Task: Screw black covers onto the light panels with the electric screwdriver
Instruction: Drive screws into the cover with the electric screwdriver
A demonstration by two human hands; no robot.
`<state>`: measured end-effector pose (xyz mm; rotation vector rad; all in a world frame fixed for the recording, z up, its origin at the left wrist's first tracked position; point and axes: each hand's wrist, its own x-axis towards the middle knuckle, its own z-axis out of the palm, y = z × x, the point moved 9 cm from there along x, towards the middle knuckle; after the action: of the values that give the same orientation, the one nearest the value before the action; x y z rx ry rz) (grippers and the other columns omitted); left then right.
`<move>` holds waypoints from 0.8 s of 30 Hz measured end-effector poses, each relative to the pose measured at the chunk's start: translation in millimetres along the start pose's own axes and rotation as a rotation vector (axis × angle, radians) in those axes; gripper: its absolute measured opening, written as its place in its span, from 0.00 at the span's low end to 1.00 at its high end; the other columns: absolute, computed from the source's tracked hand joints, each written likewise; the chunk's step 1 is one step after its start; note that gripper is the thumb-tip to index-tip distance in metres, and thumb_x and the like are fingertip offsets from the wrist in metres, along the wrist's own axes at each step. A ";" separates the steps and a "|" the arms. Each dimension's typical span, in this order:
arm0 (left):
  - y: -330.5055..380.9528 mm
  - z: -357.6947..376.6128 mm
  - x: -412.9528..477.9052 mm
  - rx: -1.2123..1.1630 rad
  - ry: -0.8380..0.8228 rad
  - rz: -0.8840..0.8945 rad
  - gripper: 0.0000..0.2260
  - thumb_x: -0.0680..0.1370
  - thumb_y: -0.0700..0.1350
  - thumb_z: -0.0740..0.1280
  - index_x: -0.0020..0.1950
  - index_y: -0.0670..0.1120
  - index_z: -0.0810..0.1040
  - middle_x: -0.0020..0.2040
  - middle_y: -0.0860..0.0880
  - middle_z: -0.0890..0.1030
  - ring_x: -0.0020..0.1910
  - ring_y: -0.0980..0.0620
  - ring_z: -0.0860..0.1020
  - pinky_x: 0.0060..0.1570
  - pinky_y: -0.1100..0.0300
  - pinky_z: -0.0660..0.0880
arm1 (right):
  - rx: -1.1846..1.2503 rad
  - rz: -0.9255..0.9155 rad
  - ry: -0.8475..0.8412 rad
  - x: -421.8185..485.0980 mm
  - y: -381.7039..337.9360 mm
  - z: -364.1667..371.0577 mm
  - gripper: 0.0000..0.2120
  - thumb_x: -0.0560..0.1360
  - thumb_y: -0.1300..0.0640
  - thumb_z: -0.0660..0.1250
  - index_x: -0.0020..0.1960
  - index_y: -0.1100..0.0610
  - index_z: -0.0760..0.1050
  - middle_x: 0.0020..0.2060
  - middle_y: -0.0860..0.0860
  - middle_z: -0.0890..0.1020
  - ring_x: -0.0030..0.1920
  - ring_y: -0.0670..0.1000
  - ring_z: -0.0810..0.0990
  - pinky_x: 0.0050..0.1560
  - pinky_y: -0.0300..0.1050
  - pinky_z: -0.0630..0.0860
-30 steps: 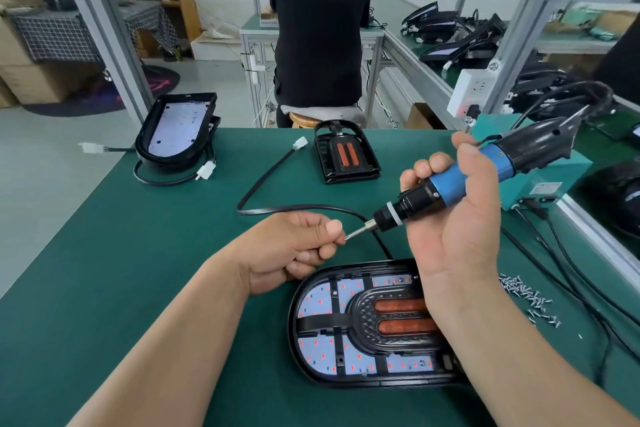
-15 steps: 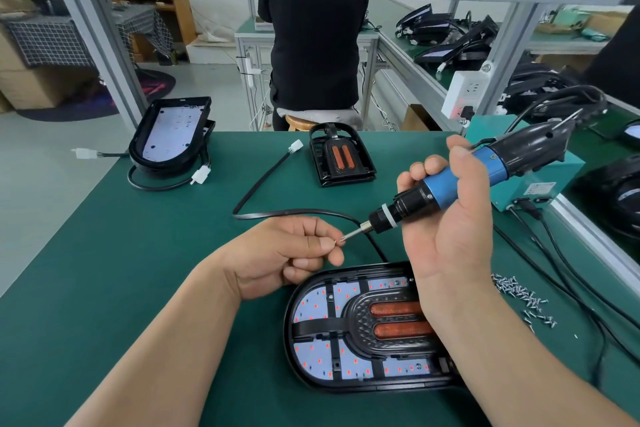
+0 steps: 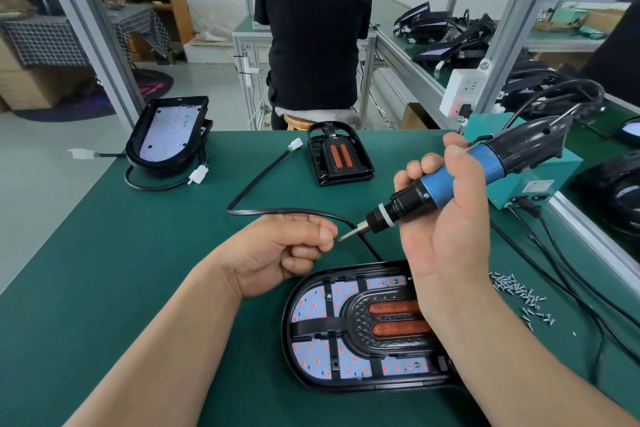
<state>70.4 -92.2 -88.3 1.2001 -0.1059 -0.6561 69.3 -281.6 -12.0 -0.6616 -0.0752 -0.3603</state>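
Right hand [image 3: 446,239] grips electric screwdriver [image 3: 460,177], tilted, over the tabletop [image 3: 138,270]; left hand [image 3: 280,253], fingers curled, pinches its bit [image 3: 348,236] tip. Light panel [image 3: 318,333] with black cover [image 3: 360,322] lies at near edge, under right wrist. Screws [image 3: 523,298] by right edge.

Left grip [image 3: 280,253] pinches the bit tip [image 3: 347,235]; right grip [image 3: 446,229], raised, wraps the electric screwdriver [image 3: 488,161].
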 end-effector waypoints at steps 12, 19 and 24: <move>-4.5 1.5 0.8 -0.059 -0.019 -0.035 0.05 0.73 0.33 0.72 0.48 0.39 0.83 0.44 0.40 0.82 0.28 0.58 0.66 0.22 0.70 0.64 | 0.003 -0.020 -0.006 -0.7 -3.2 1.8 0.07 0.82 0.58 0.67 0.59 0.54 0.75 0.40 0.50 0.74 0.42 0.51 0.74 0.56 0.47 0.74; -5.7 1.4 1.7 -0.049 -0.013 -0.046 0.06 0.73 0.33 0.72 0.49 0.38 0.82 0.45 0.39 0.83 0.28 0.59 0.66 0.22 0.70 0.64 | 0.009 -0.025 -0.008 -0.8 -3.8 1.9 0.08 0.81 0.57 0.68 0.59 0.54 0.75 0.41 0.50 0.75 0.42 0.51 0.74 0.57 0.48 0.74; -7.2 2.1 1.6 -0.019 -0.008 -0.057 0.06 0.73 0.34 0.71 0.50 0.37 0.81 0.44 0.41 0.84 0.28 0.59 0.66 0.22 0.71 0.63 | 0.010 -0.016 -0.020 -1.5 -2.6 3.6 0.07 0.82 0.58 0.66 0.60 0.55 0.74 0.40 0.50 0.75 0.41 0.51 0.74 0.56 0.47 0.74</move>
<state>67.9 -96.3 -94.4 1.1859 -0.0729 -0.7103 67.1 -280.8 -7.9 -0.6555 -0.1009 -0.3682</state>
